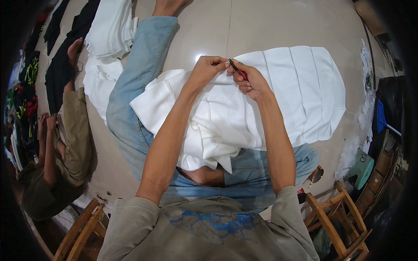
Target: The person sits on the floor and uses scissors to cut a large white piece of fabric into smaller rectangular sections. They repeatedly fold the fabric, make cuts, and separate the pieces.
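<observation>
A green container (360, 168) sits near a wooden stool (325, 224) at right, while black cloth (55, 82) lies upper left.

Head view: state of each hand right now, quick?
Left hand: closed in a pinch; what it grips is too small to tell.
Right hand: closed, holding a small black-and-red tool.

White cloth (305, 91) lies across my lap (270, 169) and out to the right over the pale floor (270, 26), crumpled and doubled over near my body, smoother beyond, where parallel edges run toward a rounded far end. At its upper side, a small red-and-black hand tool (240, 74) slants in my right hand (254, 82), dark tip up and leftward, close by my left hand's (204, 71) fingertips; its blades are too small to read.
</observation>
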A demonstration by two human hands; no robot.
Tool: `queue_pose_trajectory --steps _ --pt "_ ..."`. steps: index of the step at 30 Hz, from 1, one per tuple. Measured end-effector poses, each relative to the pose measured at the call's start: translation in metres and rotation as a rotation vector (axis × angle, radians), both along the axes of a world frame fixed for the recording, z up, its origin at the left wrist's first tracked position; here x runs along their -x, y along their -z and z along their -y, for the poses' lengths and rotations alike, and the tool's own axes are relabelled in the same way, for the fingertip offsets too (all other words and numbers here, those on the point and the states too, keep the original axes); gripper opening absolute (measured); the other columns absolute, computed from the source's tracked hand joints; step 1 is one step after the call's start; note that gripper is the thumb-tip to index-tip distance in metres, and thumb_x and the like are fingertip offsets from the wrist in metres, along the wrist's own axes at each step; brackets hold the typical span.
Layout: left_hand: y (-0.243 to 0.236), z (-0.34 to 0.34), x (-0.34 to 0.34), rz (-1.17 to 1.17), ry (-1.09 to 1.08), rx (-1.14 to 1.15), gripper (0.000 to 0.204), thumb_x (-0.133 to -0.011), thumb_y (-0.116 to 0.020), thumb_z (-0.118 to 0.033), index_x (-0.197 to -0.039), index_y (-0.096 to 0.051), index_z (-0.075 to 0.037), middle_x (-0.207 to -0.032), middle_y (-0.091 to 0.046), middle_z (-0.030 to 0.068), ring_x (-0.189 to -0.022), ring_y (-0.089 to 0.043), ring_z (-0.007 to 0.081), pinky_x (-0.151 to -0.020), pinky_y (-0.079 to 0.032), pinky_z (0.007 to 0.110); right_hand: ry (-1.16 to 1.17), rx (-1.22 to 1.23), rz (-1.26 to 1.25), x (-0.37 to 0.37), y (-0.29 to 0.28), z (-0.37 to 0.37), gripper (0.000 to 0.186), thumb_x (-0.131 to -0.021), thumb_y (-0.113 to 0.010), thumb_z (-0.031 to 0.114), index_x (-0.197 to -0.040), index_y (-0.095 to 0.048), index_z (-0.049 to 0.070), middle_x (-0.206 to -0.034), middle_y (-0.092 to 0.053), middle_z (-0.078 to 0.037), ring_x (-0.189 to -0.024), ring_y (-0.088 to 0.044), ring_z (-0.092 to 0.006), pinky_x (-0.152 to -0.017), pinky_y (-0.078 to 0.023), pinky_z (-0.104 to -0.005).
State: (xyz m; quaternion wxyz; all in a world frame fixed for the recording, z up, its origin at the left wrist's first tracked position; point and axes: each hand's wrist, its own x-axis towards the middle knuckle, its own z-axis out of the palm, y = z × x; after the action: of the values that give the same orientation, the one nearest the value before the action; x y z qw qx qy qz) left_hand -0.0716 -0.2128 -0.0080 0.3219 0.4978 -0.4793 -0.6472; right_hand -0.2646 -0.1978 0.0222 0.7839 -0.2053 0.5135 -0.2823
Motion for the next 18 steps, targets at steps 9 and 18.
queue_pose_trajectory --steps 9,18 --pt "-0.016 0.013 0.015 0.358 0.118 0.129 0.039 -0.095 -0.072 -0.034 -0.108 -0.077 0.002 -0.102 -0.076 0.0106 -0.092 -0.068 0.0186 -0.086 -0.051 0.032 0.247 0.146 0.116 0.011 0.0 -0.025 0.048 -0.111 -0.05 0.043 -0.104 -0.068 -0.001 -0.061 -0.041 0.007 -0.044 -0.026 -0.002 -0.038 -0.02 -0.0221" --pt "-0.026 0.072 0.12 0.565 0.277 0.196 0.048 -0.09 -0.073 -0.039 -0.109 -0.075 0.004 -0.106 -0.076 0.0201 -0.098 -0.072 0.0285 -0.088 -0.054 0.039 0.374 0.28 -0.069 0.087 -0.025 -0.024 0.053 -0.112 -0.048 0.044 -0.113 -0.067 -0.006 -0.064 -0.04 0.007 -0.045 -0.028 -0.0019 -0.04 -0.021 -0.0218"
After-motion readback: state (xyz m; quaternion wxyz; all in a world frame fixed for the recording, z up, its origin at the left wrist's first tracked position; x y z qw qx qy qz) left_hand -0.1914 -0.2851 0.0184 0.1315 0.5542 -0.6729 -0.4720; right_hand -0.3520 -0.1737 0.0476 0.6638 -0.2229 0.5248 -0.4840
